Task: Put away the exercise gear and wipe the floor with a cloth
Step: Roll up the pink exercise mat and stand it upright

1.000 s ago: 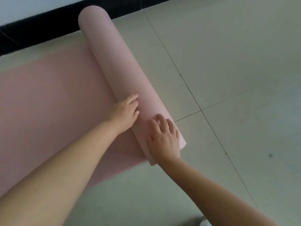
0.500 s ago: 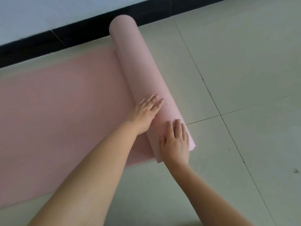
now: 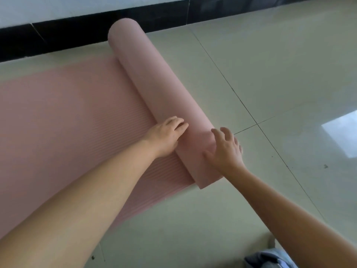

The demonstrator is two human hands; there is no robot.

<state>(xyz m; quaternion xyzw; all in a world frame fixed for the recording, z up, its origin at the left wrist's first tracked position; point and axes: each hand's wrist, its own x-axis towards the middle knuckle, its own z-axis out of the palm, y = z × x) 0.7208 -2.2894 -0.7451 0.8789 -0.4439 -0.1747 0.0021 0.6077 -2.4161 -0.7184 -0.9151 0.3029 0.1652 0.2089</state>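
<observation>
A pink exercise mat lies on the tiled floor, partly rolled. Its rolled part (image 3: pixel 154 89) forms a thick tube running from the wall down toward me, and the flat ribbed part (image 3: pixel 67 117) stretches to the left. My left hand (image 3: pixel 167 135) rests on the left side of the roll near its close end, fingers laid over the curve. My right hand (image 3: pixel 226 149) lies on the roll's right side by the near end, fingers spread and slightly bent.
Glossy pale floor tiles (image 3: pixel 260 74) extend to the right, with a bright window reflection (image 3: pixel 343 132). A black skirting board (image 3: pixel 77 33) runs along the wall at the top. A bit of blue-grey fabric (image 3: pixel 270 259) shows at the bottom right.
My right hand has shifted from the top of the roll's end to its right side, fingers spread wider. My left hand has slid a little lower on the roll. The view has shifted.
</observation>
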